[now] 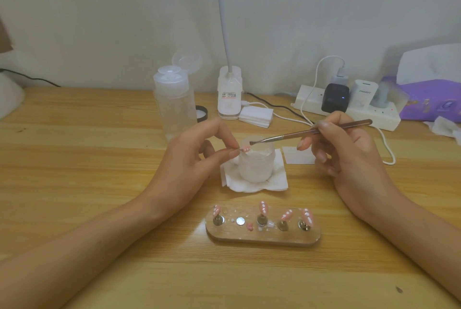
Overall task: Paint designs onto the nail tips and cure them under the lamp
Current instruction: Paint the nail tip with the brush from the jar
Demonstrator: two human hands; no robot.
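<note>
A single pink nail tip [245, 149], dotted white and mounted on a small stem, is pinched between the thumb and forefinger of the left hand [192, 159] just left of the frame's centre, above the near rim of a frosted jar [257, 166] that stands on a folded tissue [279, 181]. The right hand [349, 156] is closed around a slim metal-handled brush [311, 131], gripped pen-fashion near the middle of the shaft. The brush's long axis runs from the upper right down to the left, and its dark tip is poised just above and to the right of the nail tip, close but apparently not touching. The coming stroke is judged to turn on this small gap: the bristles need only be lowered leftward onto the nail surface, which is presented to them by the left hand. Four other tips [263, 206], already painted, stand on a wooden stand [262, 237] in the lower centre of the bench [99, 134], one seat being vacant. The white gooseneck lamp [229, 94] stands at the upper centre, well behind both hands, so curing is judged not yet begun.
</note>
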